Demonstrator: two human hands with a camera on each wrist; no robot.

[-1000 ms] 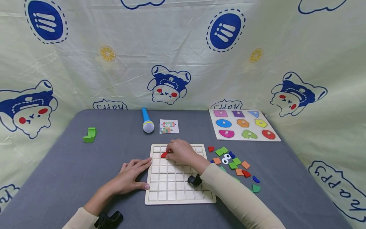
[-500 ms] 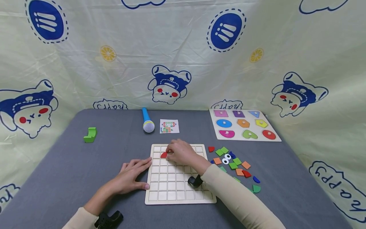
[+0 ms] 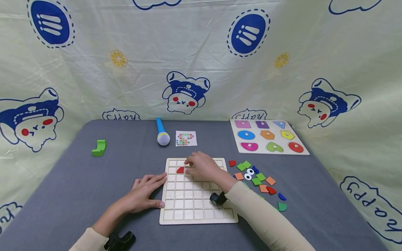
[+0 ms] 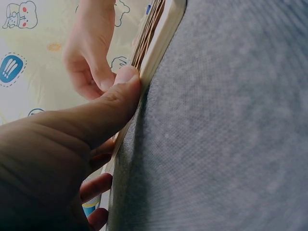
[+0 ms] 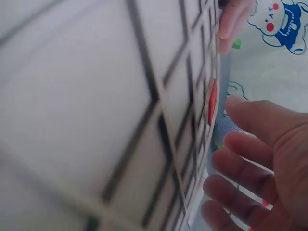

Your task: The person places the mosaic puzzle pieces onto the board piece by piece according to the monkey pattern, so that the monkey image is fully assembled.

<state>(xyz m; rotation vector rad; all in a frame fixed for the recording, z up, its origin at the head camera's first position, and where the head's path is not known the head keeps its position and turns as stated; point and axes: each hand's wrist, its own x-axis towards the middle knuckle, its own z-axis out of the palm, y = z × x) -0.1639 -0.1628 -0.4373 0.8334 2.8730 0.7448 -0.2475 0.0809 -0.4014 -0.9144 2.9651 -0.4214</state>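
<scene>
A pale wooden grid board (image 3: 187,204) lies on the grey table in the head view. One red quarter-round tile (image 3: 180,170) sits in a cell near its upper left corner. My right hand (image 3: 204,169) hovers just right of that tile. In the right wrist view, the thumb and fingers of that hand (image 5: 269,163) are apart, with nothing between them, and the red tile (image 5: 212,102) lies beyond. My left hand (image 3: 142,194) rests with spread fingers along the board's left edge. The left wrist view shows its thumb (image 4: 126,77) touching the board's rim (image 4: 166,29).
Loose coloured tiles (image 3: 256,182) lie scattered right of the board. Behind it are a blue toy microphone (image 3: 161,132), a small pattern card (image 3: 186,138) and a shape puzzle board (image 3: 262,141). A green block (image 3: 99,148) stands at far left.
My right hand has let go of the red tile and drawn slightly to the right, leaving the tile in its cell. The left hand has stayed in place.
</scene>
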